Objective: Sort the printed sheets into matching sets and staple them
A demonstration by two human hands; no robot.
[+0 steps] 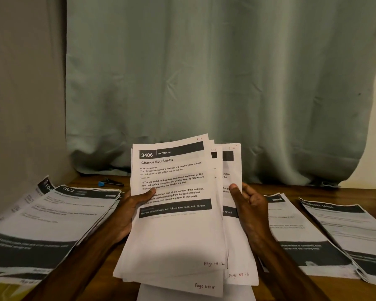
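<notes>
Nearest, raised over the counter (pixel 313 193): sheaf of printed sheets (pixel 174 231), fanned, with three headers on show, the front one "3406 Change Bed Sheets", and handwritten page marks 2, 5 and 6 low down. Probably light, limp and slick sheet on sheet; best pinched at the side edges, about midway up. Left hand (pixel 130 211) in a closed grip on the left edge, thumb across the front. Right hand (pixel 252 211) pinching the right edge under its thumb. Flat alongside: two left piles (pixel 59 216) and two right piles (pixel 308 231). Farther back, one blue-and-black tool (pixel 109 183), possibly the stapler. Behind everything, one curtain (pixel 204 83).
</notes>
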